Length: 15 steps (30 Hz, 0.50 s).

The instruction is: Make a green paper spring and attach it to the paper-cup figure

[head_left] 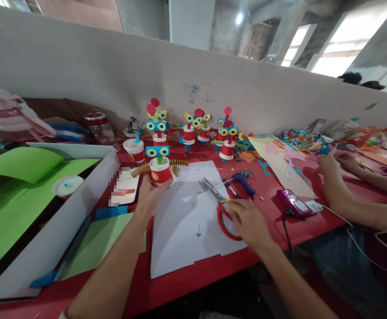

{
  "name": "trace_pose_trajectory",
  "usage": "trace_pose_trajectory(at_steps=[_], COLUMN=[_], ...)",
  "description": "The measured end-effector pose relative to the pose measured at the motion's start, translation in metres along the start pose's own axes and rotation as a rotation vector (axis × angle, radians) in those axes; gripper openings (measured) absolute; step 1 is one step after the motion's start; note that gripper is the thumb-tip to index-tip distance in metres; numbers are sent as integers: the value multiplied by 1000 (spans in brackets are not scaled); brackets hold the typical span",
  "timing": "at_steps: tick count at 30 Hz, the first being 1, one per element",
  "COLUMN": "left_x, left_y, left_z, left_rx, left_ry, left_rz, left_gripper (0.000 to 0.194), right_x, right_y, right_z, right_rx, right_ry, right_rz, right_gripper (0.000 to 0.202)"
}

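Note:
My left hand (150, 192) is closed around a paper-cup figure (162, 172) above the white paper sheets (180, 239). The figure is a red and white cup with a blue head strip, two round eyes and folded paper-spring arms. My right hand (249, 223) has its fingers bent over the red handles of a pair of scissors (216, 190). The silver blades point away over the paper, slightly apart. A bit of yellow shows by my right fingertips; what it is I cannot tell. Several similar cup figures (189, 134) stand behind, near the partition.
Right of the paper lie a blue glue gun (244, 182) and a purple power box (293, 203) with cables. A box (76, 195) of green paper stands at left, beside a phone (125, 188). A white-red cup (135, 150) stands behind. A co-worker's hands (333, 170) are at right.

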<state>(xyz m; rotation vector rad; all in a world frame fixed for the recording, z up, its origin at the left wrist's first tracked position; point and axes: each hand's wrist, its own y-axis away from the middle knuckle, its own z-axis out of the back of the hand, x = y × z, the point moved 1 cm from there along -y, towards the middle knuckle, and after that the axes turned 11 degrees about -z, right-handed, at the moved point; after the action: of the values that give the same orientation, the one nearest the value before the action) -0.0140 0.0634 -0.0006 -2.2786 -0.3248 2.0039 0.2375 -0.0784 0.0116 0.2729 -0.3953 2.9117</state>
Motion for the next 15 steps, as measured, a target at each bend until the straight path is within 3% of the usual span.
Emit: trace_pose_trajectory(at_steps=[3, 6, 10, 15], left_x=[1, -3, -5, 1], left_y=[-2, -2, -6, -9], left_z=[-1, -3, -2, 2], left_rx=[-27, -35, -45, -54], left_ry=[47, 81, 38, -20], left_rz=[4, -31, -79, -42], left_gripper=[58, 55, 45, 54], right_x=[-23, -55, -107, -150], right_y=[-25, -54, -90, -115], right_z=[15, 18, -15, -52], right_rx=[-122, -134, -87, -32], right_ry=[14, 65, -42, -124], right_rz=[-79, -143, -227, -291], right_gripper=[33, 32, 22, 29])
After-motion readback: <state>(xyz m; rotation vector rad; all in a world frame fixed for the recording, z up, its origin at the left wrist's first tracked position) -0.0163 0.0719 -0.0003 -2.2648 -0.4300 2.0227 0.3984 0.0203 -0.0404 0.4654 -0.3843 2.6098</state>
